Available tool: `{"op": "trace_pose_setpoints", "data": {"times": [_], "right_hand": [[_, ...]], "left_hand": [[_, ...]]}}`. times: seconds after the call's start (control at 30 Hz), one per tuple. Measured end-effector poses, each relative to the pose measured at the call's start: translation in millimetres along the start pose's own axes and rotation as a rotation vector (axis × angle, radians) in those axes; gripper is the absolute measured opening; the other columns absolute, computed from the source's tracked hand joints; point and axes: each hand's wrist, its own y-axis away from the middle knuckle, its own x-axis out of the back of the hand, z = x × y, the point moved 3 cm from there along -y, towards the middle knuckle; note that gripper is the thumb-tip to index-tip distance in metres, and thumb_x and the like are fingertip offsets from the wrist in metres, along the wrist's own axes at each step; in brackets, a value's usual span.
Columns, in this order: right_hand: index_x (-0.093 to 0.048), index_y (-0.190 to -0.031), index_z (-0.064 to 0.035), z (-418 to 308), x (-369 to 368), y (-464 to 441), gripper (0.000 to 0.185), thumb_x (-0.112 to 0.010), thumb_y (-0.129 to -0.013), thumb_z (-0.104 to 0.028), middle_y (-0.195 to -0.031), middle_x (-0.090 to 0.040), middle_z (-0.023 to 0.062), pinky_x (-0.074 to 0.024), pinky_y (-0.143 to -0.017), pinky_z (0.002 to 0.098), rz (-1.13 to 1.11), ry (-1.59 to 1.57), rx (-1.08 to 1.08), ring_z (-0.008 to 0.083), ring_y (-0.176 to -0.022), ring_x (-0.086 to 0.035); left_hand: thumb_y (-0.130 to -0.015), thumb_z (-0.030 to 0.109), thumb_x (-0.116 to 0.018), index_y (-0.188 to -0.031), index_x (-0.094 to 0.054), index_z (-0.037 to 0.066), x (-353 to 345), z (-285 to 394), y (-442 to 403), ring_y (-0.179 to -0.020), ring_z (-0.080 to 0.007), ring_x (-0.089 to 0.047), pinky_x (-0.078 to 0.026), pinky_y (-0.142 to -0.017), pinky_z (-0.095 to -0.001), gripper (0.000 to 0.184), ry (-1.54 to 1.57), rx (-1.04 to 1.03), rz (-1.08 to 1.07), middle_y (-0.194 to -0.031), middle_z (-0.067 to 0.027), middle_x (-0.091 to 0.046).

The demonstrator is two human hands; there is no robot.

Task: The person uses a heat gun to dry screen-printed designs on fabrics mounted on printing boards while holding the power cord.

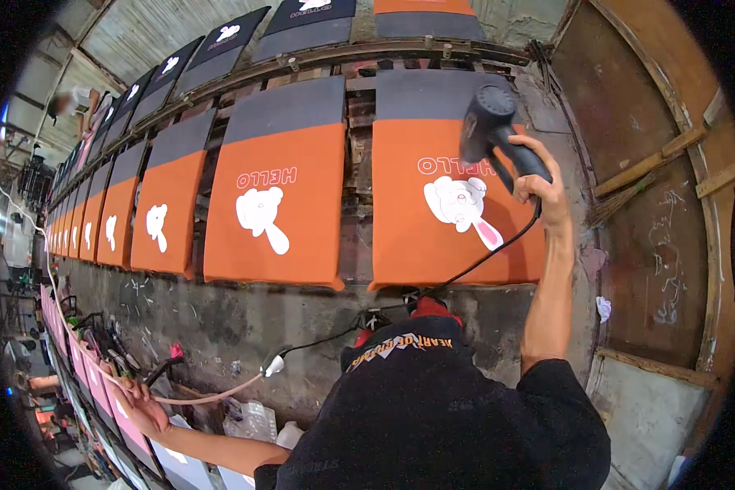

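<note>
A black handheld blower (488, 122) is sitting in the right hand (539, 175), whose fingers are wrapping its handle; the body is pointing up and left of the knuckles. It is hanging over the nearest orange-and-grey panel (400, 212), hiding part of the HELLO lettering above a white rabbit print with a pink ear. Its black cord (494, 255) is crossing that panel's lower edge and running past the shirt to a white connector (275, 365), where a beige cable (212, 398) is leading to the left hand (144, 408). Those fingers are curling at the cable; whether they are closing on it I cannot tell. Matching panels are lining up leftward, a wooden rail (367, 55) is running behind them, and a wood-framed wall (653, 90) is standing at the right. Near the left forearm, clear plastic (257, 422) is lying.
</note>
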Motion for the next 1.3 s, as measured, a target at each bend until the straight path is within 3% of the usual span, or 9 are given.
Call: {"op": "trace_pose_setpoints", "data": {"times": [0.13, 0.27, 0.43, 0.57, 0.67, 0.83, 0.97, 1.2, 1.3], "right_hand": [[-0.061, -0.132, -0.0012, 5.9, -26.3, -11.6, 0.061, -0.057, -0.072, -0.007, -0.067, -0.057, 0.0014, -0.0426, -0.053, 0.0230, -0.142, -0.046, -0.029, 0.0063, -0.051, -0.052], [-0.060, -0.135, -0.0039, 13.8, -51.1, -26.9, 0.062, -0.058, -0.073, -0.007, -0.071, -0.059, 0.0042, -0.0424, -0.052, 0.0229, -0.141, -0.004, 0.012, 0.0068, -0.052, -0.053], [-0.058, -0.136, -0.0031, 17.2, -61.7, -33.3, 0.062, -0.056, -0.075, -0.005, -0.068, -0.056, 0.0030, -0.0417, -0.050, 0.0240, -0.288, -0.140, -0.046, 0.0071, -0.053, -0.052], [-0.058, -0.136, -0.0032, 9.1, -69.1, -41.7, 0.061, -0.058, -0.076, -0.006, -0.065, -0.055, 0.0011, -0.0402, -0.049, 0.0236, -0.150, -0.028, 0.045, 0.0069, -0.051, -0.050], [-0.058, -0.136, -0.0029, 17.9, -48.2, -47.4, 0.060, -0.058, -0.076, -0.005, -0.066, -0.055, 0.0005, -0.0413, -0.050, 0.0227, -0.226, -0.087, 0.004, 0.0065, -0.052, -0.051], [-0.062, -0.134, -0.0078, 9.5, -33.7, -34.3, 0.056, -0.062, -0.077, -0.007, -0.069, -0.055, -0.0017, -0.0390, -0.050, 0.0215, 0.012, 0.081, 0.029, 0.0057, -0.053, -0.051], [-0.062, -0.135, -0.0074, 0.8, 2.9, -20.2, 0.056, -0.062, -0.079, -0.008, -0.065, -0.052, -0.0027, -0.0368, -0.050, 0.0228, 0.039, 0.094, -0.002, 0.0058, -0.054, -0.049], [-0.062, -0.134, -0.0049, -7.4, 33.0, -1.3, 0.055, -0.061, -0.080, -0.008, -0.063, -0.052, -0.0021, -0.0364, -0.050, 0.0229, 0.282, 0.157, 0.066, 0.0055, -0.051, -0.046], [-0.061, -0.134, -0.0027, -12.2, 38.0, 4.5, 0.054, -0.060, -0.079, -0.007, -0.065, -0.053, -0.0017, -0.0368, -0.051, 0.0230, 0.177, 0.087, 0.040, 0.0056, -0.053, -0.047]], "left_hand": [[-0.110, 0.028, -0.047, -0.157, -0.032, 0.005, 20.9, -1.8, -2.1, -0.076, -0.0074, -0.049, -0.040, -0.059, -0.0206, 0.054, 0.010, -0.018, -0.031, -0.103, -0.0033, -0.061], [-0.110, 0.029, -0.046, -0.155, -0.035, 0.005, 18.0, -0.3, 6.1, -0.081, -0.0086, -0.051, -0.042, -0.061, -0.0221, 0.052, -0.021, -0.019, 0.055, -0.118, -0.0061, -0.064], [-0.110, 0.029, -0.048, -0.155, -0.037, 0.005, 30.0, 0.6, 5.3, -0.082, -0.0083, -0.051, -0.041, -0.061, -0.0217, 0.052, -0.023, -0.037, 0.036, -0.105, -0.0033, -0.061], [-0.109, 0.028, -0.050, -0.154, -0.037, 0.006, 29.7, -0.4, 5.5, -0.081, -0.0080, -0.050, -0.042, -0.062, -0.0217, 0.052, 0.002, -0.015, 0.057, -0.098, -0.0022, -0.057], [-0.109, 0.027, -0.050, -0.154, -0.038, 0.006, 28.7, -1.8, 1.1, -0.080, -0.0079, -0.050, -0.042, -0.063, -0.0217, 0.051, 0.004, -0.022, 0.005, -0.098, -0.0023, -0.057], [-0.109, 0.027, -0.050, -0.153, -0.039, 0.005, 8.3, -1.1, 1.0, -0.080, -0.0082, -0.051, -0.043, -0.064, -0.0220, 0.050, -0.013, -0.017, 0.026, -0.100, -0.0023, -0.059], [-0.109, 0.028, -0.050, -0.152, -0.040, 0.005, 17.4, -5.4, -10.9, -0.080, -0.0082, -0.052, -0.044, -0.064, -0.0222, 0.050, 0.004, -0.020, -0.073, -0.100, -0.0027, -0.059], [-0.111, 0.025, -0.045, -0.150, -0.042, 0.007, 18.2, -10.9, -23.9, -0.080, -0.0070, -0.049, -0.045, -0.065, -0.0216, 0.044, 0.026, 0.030, -0.119, -0.097, 0.0005, -0.055], [-0.111, 0.025, -0.046, -0.150, -0.041, 0.007, 15.7, -11.0, -26.4, -0.080, -0.0070, -0.049, -0.044, -0.064, -0.0215, 0.044, 0.024, 0.028, -0.119, -0.096, 0.0003, -0.054]]}}
